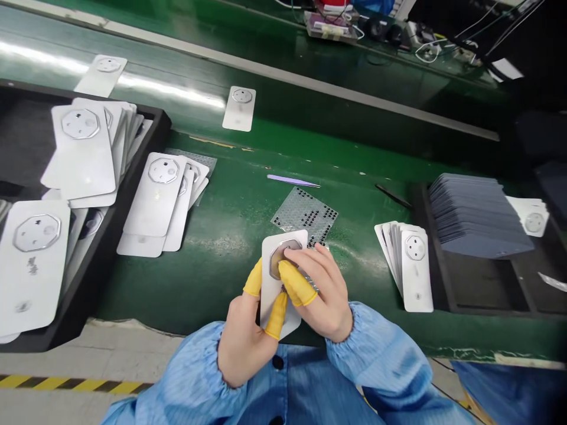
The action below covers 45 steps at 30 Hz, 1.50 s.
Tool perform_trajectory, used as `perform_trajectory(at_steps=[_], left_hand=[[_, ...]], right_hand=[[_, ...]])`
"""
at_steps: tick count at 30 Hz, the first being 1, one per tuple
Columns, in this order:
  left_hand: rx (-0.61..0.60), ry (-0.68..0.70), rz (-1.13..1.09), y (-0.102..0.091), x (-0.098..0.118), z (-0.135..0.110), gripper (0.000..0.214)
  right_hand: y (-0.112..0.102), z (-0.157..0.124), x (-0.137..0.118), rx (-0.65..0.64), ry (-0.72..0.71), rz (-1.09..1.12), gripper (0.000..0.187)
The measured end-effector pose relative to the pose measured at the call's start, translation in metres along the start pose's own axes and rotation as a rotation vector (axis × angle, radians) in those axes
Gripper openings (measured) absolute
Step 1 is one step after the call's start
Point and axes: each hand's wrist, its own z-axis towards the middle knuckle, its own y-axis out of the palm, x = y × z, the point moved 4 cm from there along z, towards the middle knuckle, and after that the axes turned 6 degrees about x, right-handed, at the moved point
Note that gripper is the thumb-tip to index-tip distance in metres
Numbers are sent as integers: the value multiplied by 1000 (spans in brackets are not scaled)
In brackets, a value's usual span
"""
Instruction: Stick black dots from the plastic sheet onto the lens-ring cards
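My left hand [254, 330] grips a white rounded panel [271, 242] by its sides, with yellow finger cots on the thumb and a finger. My right hand [316, 289] lies over the panel's octagonal recess, its fingers bent together; a yellow cot covers at least one digit. Whatever its fingertips pinch, if anything, is hidden. Just beyond the panel lies a clear plastic sheet [287, 212] bearing many small black round pieces. Purple tweezers [292, 180] rest on the green bench behind that sheet.
White panels [153, 195] lie stacked at left, beside a black tray [162, 127] holding more. Another panel group [416, 277] stands at right, next to a black tray [476, 298] with grey sheets [478, 218]. Single panels [239, 115] lie farther back. A dark thin tool [393, 195] is near the right tray.
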Motion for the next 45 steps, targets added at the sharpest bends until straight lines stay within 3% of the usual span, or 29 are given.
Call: perform_trajectory(at_steps=[5, 13, 20, 25, 29, 32, 34, 36, 39, 43, 45], left_hand=[[19, 74, 128, -2, 1, -1, 60], [-19, 232, 269, 2, 12, 4, 54], [27, 188, 332, -1, 12, 4, 47], [-10, 67, 202, 1, -3, 0, 46], [-44, -21, -111, 9, -5, 2, 55], [-102, -86, -440, 14, 3, 9, 50], [-123, -103, -527, 13, 7, 16, 43], [-96, -101, -479, 9, 6, 26, 35], [-18, -45, -231, 5, -3, 38, 23], [84, 124, 132, 9, -15, 39, 20], [-1, 152, 221, 13, -18, 37, 23]], right_hand=[[-4, -8, -3, -103, -16, -55, 28], [-7, -4, -1, -93, 25, -39, 25], [-4, -9, -5, -227, 48, 5, 42], [3, -18, 0, -222, 120, 182, 54], [6, -26, 8, -156, 215, 282, 52], [3, -30, 20, 21, 454, 334, 56], [5, -33, 28, 78, 663, 479, 61], [12, -34, 30, 51, 811, 688, 59], [24, -35, 28, 50, 923, 873, 56], [32, -40, 25, 126, 969, 922, 65], [21, -44, 35, 119, 974, 848, 64]])
